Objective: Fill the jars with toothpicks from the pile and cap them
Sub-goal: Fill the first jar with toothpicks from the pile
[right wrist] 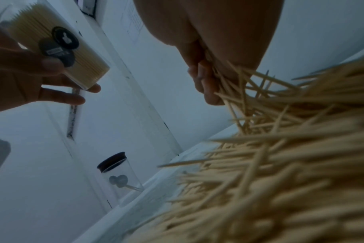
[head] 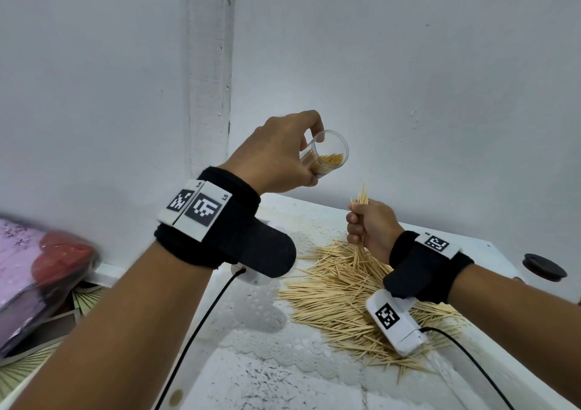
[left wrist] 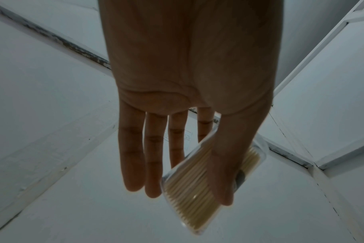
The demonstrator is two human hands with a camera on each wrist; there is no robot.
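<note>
Two hands raised, left hand (head: pixel 276 154) fingers round jar (head: pixel 327 154), right hand (head: pixel 371 227) seemingly gripping toothpicks (head: pixel 361 198).

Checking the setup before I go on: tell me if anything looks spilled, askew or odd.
Nothing is damaged. The loose wooden toothpicks sprawl over the white table, as the task expects. The capped clear jar holds only a few. The right hand grips an uneven bunch; the left hand tilts a part-filled jar.
</note>
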